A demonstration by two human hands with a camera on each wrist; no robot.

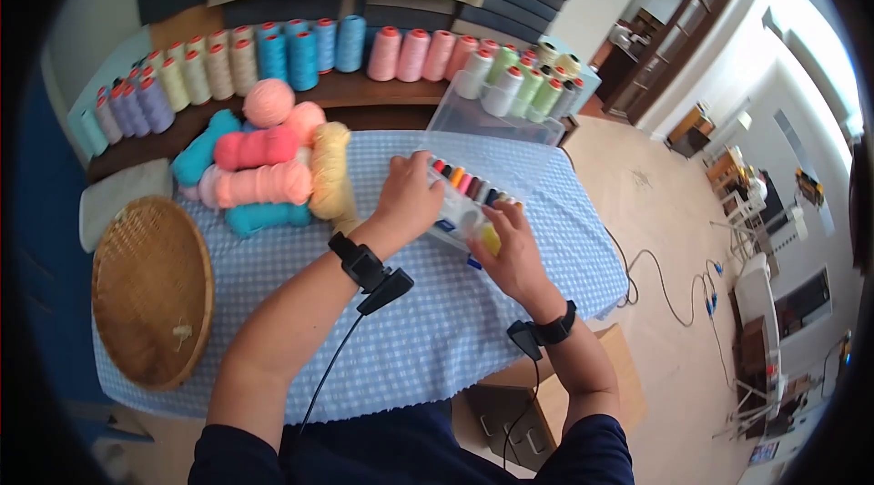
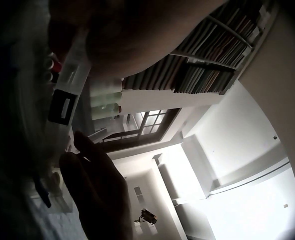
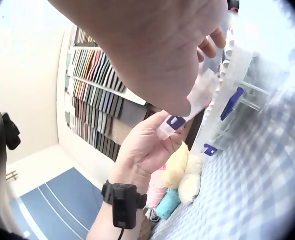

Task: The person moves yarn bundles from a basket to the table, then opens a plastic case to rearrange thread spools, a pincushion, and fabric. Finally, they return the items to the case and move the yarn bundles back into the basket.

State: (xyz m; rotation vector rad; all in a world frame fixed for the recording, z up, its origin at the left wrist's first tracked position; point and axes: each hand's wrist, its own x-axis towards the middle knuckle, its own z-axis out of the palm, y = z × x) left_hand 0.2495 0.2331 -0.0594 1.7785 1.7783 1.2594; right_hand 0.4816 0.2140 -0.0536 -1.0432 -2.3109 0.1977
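A clear plastic thread box (image 1: 458,210) stands on the checked cloth, a row of small coloured thread spools (image 1: 466,183) along its far side. At its left end, my left hand (image 1: 407,197) grips a translucent upper section whose blue latch (image 3: 175,122) shows in the right wrist view. My right hand (image 1: 512,253) holds the near right side of that section, fingers spread over the top. Something yellow (image 1: 491,239) shows beneath the right fingers. Blue latches (image 3: 231,103) mark the box's lower side. The left wrist view is dark, with the left fingertips hidden.
Balls and skeins of yarn (image 1: 264,185) lie left of the box, beside a wicker basket (image 1: 153,294). Thread cones (image 1: 291,57) line the shelf behind. A clear bin (image 1: 496,127) holding more cones stands at the back right. The table's right edge (image 1: 624,289) curves beyond the right hand.
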